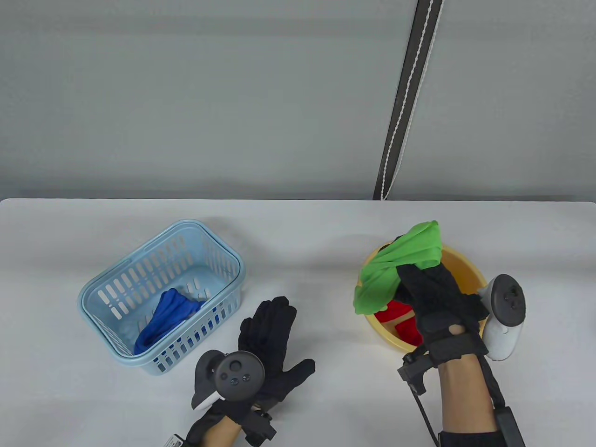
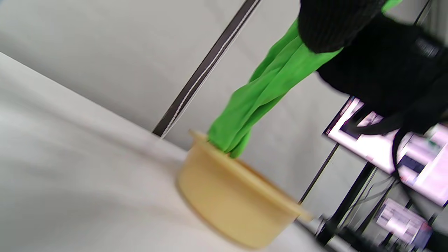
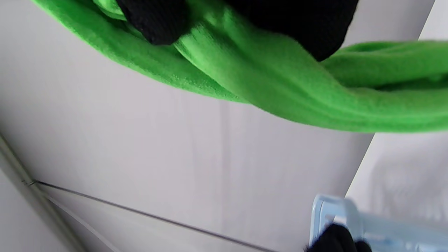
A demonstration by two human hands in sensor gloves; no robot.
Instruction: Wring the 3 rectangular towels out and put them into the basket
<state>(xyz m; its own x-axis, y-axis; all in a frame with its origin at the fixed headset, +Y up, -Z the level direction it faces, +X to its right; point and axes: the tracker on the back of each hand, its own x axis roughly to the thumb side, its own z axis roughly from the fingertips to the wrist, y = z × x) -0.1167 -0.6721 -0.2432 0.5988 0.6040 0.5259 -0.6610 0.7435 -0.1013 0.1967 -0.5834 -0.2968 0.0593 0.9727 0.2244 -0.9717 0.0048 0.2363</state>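
- It looked like a lab: a bare white table (image 1: 298, 223) stood against a plain grey wall (image 1: 186, 93).
- Lit monitors (image 2: 392, 154) sat on dark metal stands (image 2: 344, 206).

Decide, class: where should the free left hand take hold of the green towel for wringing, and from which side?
Grip the green towel at its hanging lower end, below the right hand, reaching in from the left. That end dangles free over the yellow basin, while the left hand is open beside it.
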